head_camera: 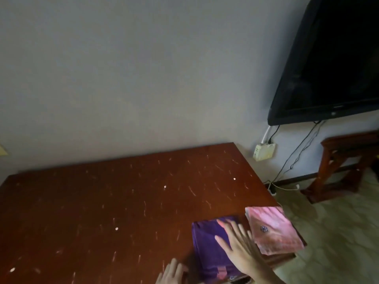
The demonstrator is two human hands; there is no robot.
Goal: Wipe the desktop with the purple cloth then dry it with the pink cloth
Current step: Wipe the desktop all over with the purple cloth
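Note:
A folded purple cloth (207,240) lies near the front right corner of the dark wooden desktop (114,201). Right beside it, at the desk's right edge, lies a folded pink cloth (272,230) with a small flower mark. My right hand (238,249) is stretched out over the purple cloth with its fingers straight and spread; blur hides whether it touches. My left hand (173,272) is at the bottom edge, just left of the purple cloth, its fingers loosely bent and holding nothing.
The desktop is dotted with pale scratches and specks. A wall runs behind it. A black television (332,64) hangs at the upper right, with cables and a socket box (264,151) below. A wooden stand (344,165) is on the floor at right.

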